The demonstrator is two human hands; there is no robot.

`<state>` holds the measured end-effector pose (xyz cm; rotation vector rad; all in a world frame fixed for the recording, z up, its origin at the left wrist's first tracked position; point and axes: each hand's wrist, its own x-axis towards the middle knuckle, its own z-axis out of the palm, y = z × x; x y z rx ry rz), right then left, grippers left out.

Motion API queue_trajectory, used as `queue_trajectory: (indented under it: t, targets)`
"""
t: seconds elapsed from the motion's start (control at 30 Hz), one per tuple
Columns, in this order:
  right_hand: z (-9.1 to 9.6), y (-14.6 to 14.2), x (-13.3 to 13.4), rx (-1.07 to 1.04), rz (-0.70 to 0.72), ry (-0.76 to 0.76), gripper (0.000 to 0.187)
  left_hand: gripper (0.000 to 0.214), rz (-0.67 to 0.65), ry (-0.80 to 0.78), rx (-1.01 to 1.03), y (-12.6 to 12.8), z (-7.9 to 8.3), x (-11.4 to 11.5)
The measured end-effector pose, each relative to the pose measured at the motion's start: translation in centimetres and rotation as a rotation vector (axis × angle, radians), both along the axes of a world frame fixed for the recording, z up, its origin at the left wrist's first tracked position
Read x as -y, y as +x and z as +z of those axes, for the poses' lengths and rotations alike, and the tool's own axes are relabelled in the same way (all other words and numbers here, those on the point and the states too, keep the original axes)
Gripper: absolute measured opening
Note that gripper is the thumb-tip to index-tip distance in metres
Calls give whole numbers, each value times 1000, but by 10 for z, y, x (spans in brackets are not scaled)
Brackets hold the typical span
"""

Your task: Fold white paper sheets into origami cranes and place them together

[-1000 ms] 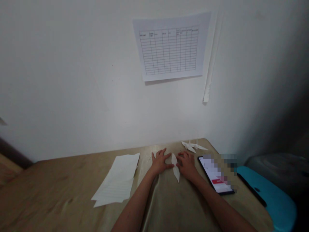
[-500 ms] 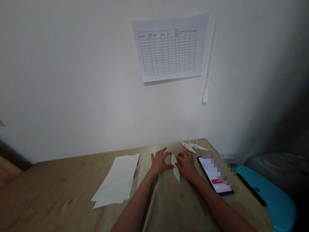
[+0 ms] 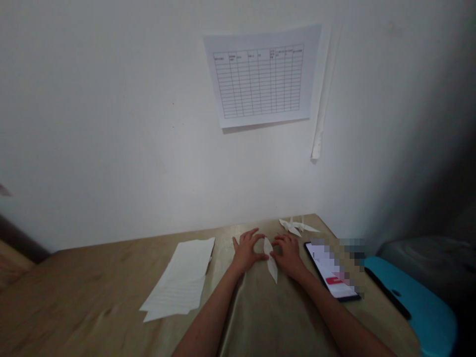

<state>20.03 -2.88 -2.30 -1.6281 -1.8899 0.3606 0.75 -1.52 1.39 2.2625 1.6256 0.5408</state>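
Note:
A narrow, pointed piece of folded white paper [image 3: 271, 260] lies on the brown table covering between my two hands. My left hand [image 3: 247, 251] touches its left edge with thumb and forefinger, which form a curve with a gap between them. From the other side my right hand [image 3: 287, 254] holds the right edge, its fingers bent and its thumb near the paper's middle. Beyond my right hand rest white folded paper figures [image 3: 297, 226] with thin pointed parts.
Lined paper sheets [image 3: 182, 277] lie left of my arms on the table [image 3: 92, 297]. A phone [image 3: 332, 272] with a lit screen is at the right, near a turquoise object [image 3: 420, 302] past the edge. On the wall hangs a printed table sheet [image 3: 262, 79].
Both hands and the folded paper stay almost in place. The whole view has shifted very slightly.

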Motion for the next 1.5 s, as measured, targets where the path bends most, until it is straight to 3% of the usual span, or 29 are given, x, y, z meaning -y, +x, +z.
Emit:
queue_trajectory:
  t: [0.47,0.77,1.13,1.5]
  targets:
    - [11,-2,10,-102,24,133,23,64,45,40,4,0,-6,-1]
    - [21,5,14,152,-103,356,24,65,71,30,37,1,-3,1]
    - [17,3,16,134,-53,109,12,40,54,12,24,1,0,3]
    - [32,5,25,185,4,98,21,21,54,36,31,1,-1,4]
